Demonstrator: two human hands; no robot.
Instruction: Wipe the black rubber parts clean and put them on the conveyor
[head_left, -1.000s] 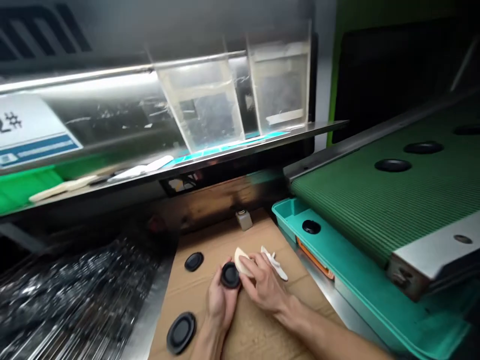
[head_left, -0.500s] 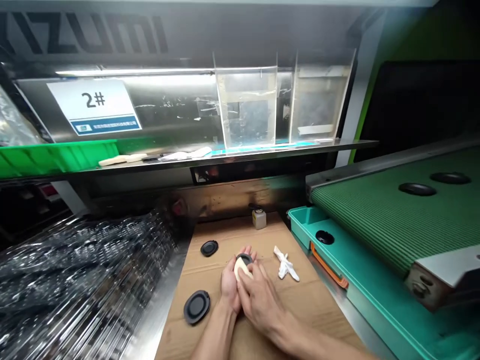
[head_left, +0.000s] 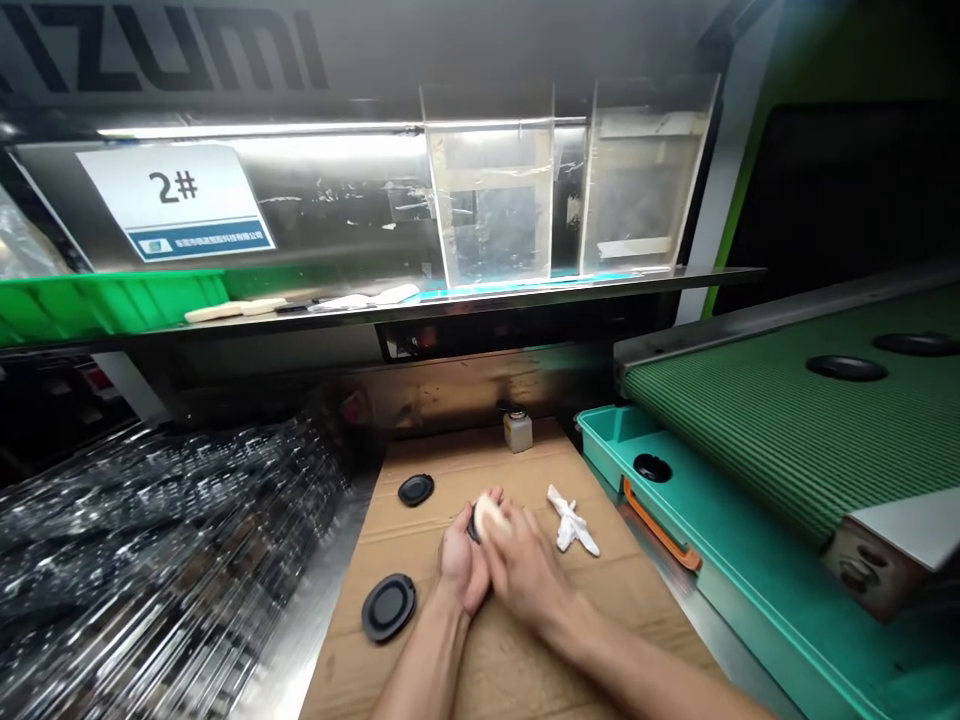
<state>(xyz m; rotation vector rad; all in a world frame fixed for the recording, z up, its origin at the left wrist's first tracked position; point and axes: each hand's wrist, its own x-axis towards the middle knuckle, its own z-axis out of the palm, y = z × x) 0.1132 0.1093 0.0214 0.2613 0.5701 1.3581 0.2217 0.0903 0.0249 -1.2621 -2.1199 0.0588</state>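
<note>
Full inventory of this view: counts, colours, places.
black discs: 6, black, two on cardboard, one in hands, one on tray, two on belt
sponge: 1, cream, between hands
cloth: 1, white, on cardboard
bottle: 1, pale, cardboard's far edge
cardboard sheet: 1, brown, centre
tray: 1, teal, right of cardboard
conveyor belt: 1, green, right
clear bins: 2, clear, on shelf
plastic sheeting: 1, silvery, left
sign: 1, white and blue, "2#", back wall
left hand: holding disc
right hand: on sponge

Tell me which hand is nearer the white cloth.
Right. The right hand is just left of the white cloth, not touching it; the left hand is farther off, on the right hand's far side.
</note>
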